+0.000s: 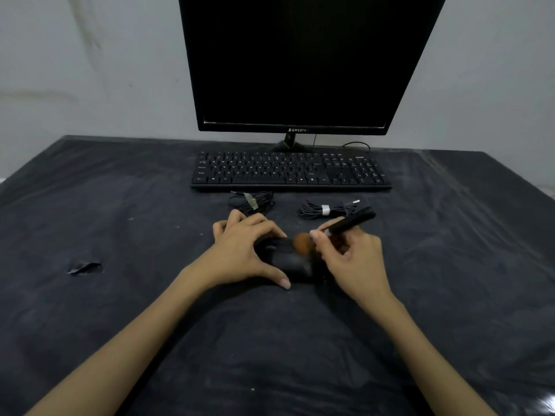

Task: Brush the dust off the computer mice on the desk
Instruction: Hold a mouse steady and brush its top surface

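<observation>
Mid-table, left hand (pixel 240 253) fingers clamp the mouse (pixel 288 259); right hand (pixel 351 256) fingers grip the brush (pixel 345 225), bristles on it. Bare table (pixel 120 295) toward every edge.

Both forearms bare, entering from lower corners of frame, converging toward centre.

Left hand (pixel 240 253): just left of centre, palm down, fingers spread and curved in wide C-shaped clamp; thumb stretched toward lower centre, tip pressed down; index arched over top; remaining fingers splayed toward upper left.

Right hand (pixel 351 256): just right of centre, wrist cocked, fingers curled in pinch, thumb and index tips meeting at its upper left; blurred.
</observation>
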